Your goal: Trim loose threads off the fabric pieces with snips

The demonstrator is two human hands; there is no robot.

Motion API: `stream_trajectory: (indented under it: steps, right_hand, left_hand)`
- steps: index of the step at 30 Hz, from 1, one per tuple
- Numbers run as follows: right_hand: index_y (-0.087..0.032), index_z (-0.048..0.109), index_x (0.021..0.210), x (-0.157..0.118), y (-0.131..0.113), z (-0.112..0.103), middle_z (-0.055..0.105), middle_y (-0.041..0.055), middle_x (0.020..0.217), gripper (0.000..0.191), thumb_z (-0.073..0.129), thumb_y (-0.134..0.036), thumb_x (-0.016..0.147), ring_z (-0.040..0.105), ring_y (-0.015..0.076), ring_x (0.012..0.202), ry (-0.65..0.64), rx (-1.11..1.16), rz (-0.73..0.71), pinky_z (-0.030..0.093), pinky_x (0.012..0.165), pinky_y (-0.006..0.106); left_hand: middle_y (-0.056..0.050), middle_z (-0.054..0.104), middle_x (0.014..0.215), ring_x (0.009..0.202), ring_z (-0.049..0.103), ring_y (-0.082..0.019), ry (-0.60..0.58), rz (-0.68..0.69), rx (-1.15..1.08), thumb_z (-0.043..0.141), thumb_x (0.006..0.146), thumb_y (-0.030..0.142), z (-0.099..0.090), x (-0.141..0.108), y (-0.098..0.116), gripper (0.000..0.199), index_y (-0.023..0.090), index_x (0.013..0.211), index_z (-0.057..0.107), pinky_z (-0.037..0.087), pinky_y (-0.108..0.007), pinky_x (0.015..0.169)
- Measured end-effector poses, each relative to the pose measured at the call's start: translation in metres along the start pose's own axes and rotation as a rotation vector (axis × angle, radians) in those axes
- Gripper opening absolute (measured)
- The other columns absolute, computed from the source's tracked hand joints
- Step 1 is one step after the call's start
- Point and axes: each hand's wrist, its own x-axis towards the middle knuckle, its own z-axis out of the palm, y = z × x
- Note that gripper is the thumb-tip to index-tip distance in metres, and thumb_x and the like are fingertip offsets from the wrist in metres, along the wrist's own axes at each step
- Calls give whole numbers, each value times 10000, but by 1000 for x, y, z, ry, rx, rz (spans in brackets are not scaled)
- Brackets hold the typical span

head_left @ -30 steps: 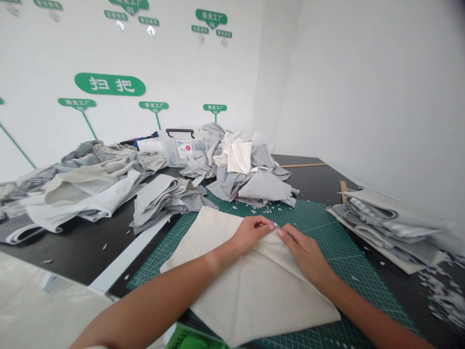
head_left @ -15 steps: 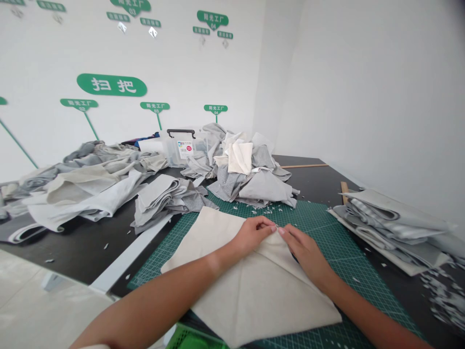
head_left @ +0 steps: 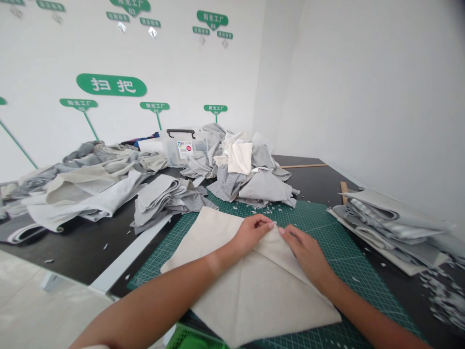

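Head view is showing the cream cloth [head_left: 254,300] lying on the green mat [head_left: 345,252], the left hand [head_left: 253,231] pinching its far edge, the right hand [head_left: 308,252] alongside, its grip hidden. Edge work is seemingly unfinished; scraps [head_left: 267,210] are lying beyond.

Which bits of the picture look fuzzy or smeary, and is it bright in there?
In the head view, light looks bright and soft on the cream cloth; in the head view, the folded stack and scraps smear toward the right edge; also in the head view, lettering on the small upper signs blurs, and the top right corner darkens.
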Motion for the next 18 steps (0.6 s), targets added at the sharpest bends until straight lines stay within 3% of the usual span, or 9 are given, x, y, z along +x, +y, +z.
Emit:
stream_trajectory:
  steps: [18]
  right_hand:
    - [-212, 460, 745, -1, 1, 3, 471, -53, 697, 411, 411, -535, 995, 457, 134, 676, -23, 33, -33, 319, 624, 237]
  left_hand:
    - [-61, 682, 861, 807, 589, -159, -92, -2, 83, 679, 828, 400, 0, -1, 1, 280, 127, 883, 706, 424, -250, 742]
